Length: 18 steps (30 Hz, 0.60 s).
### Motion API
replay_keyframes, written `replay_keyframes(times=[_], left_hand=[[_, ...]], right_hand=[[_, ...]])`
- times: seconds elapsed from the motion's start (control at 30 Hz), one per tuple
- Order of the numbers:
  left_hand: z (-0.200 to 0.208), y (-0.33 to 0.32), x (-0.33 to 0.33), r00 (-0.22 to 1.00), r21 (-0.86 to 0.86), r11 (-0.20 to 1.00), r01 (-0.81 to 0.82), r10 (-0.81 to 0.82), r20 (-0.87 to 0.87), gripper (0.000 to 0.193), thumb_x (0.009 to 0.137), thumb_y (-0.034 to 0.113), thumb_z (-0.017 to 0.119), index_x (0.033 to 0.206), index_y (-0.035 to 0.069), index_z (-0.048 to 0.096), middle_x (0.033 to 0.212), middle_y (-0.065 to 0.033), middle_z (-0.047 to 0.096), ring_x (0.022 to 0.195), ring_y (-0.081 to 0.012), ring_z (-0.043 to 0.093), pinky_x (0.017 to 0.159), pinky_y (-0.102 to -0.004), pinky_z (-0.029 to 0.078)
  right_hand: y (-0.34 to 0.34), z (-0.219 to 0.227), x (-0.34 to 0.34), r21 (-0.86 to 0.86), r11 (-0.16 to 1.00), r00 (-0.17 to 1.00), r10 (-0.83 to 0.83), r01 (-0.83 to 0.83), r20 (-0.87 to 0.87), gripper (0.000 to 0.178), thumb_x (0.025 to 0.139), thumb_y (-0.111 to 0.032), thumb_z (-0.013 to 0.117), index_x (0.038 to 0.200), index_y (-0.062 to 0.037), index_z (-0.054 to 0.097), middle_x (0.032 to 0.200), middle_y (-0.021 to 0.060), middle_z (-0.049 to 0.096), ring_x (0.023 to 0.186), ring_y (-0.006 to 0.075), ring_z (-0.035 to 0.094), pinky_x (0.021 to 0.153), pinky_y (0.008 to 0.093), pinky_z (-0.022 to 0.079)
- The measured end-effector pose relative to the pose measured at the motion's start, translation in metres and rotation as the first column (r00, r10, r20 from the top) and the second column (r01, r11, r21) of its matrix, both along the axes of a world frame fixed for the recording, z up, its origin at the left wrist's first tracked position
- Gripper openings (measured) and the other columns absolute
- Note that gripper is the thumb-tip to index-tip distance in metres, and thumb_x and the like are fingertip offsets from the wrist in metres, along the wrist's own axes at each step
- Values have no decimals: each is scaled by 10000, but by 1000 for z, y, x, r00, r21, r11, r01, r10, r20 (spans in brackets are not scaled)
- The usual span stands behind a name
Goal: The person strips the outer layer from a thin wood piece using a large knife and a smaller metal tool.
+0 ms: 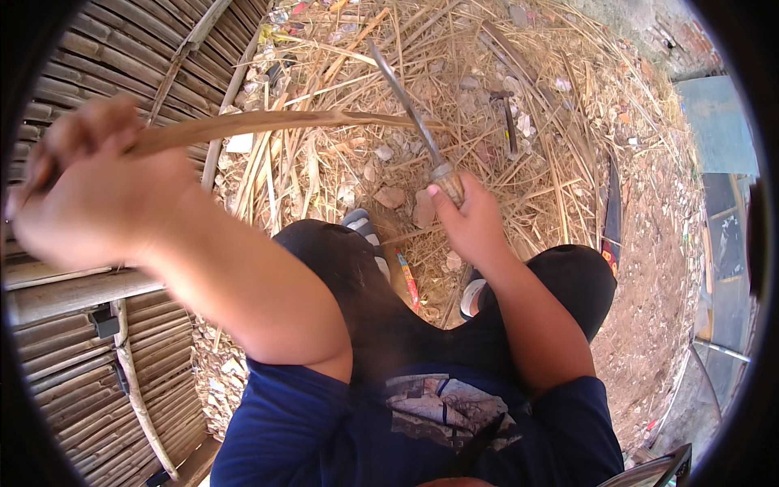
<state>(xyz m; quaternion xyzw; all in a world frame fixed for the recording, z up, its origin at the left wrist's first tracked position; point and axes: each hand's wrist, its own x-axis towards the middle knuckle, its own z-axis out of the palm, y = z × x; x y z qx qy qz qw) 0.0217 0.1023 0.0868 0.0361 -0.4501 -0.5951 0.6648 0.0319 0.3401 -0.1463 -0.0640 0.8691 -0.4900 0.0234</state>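
My left hand (97,187), raised at the left and blurred by motion, is closed around one end of a long brown split-bamboo strip (268,123). The strip runs to the right, bending slightly and thinning toward its far end. My right hand (473,217) grips the wooden handle of a long, narrow-bladed knife (403,96), whose metal blade points up and away to the left. Blade and strip cross near the strip's thin end; whether they touch I cannot tell. Both hands are above the littered ground in front of my bent knees.
Bamboo-pole walls (89,73) stand close on the left. Split strips and shavings (324,162) cover the ground, with stones (389,196) among them. A hammer (510,126) lies beyond my right hand. A long dark tool (612,211) lies beside my right knee. Blue-grey panels (718,122) line the right.
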Motion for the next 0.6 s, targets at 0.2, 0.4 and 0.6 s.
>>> replay_keyframes(times=[0.2,0.4,0.6], left_hand=[[12,4,27,996,-175,984,-45,57,67,268,896,298,415,734,87,384,603,-37,311,472,-150,279,475,-318,268],[-3,8,-4,976,-54,976,212,-208,56,213,932,246,390,756,126,384,558,-34,301,441,-149,234,442,-308,222],[-8,20,-14,971,-62,970,237,-234,55,182,924,198,352,765,109,349,591,-43,278,468,-155,237,459,-317,222]], right_hand=[[22,38,-11,-192,979,998,-70,67,-7,322,957,-310,667,1085,-19,620,713,14,586,605,117,535,571,299,431],[34,35,-17,-314,946,997,-76,82,32,293,983,-297,650,1087,-27,598,669,-50,514,540,36,445,503,233,362],[21,49,9,-303,951,997,68,-52,42,322,937,-296,690,1067,-8,628,784,67,652,665,138,589,620,305,471]])
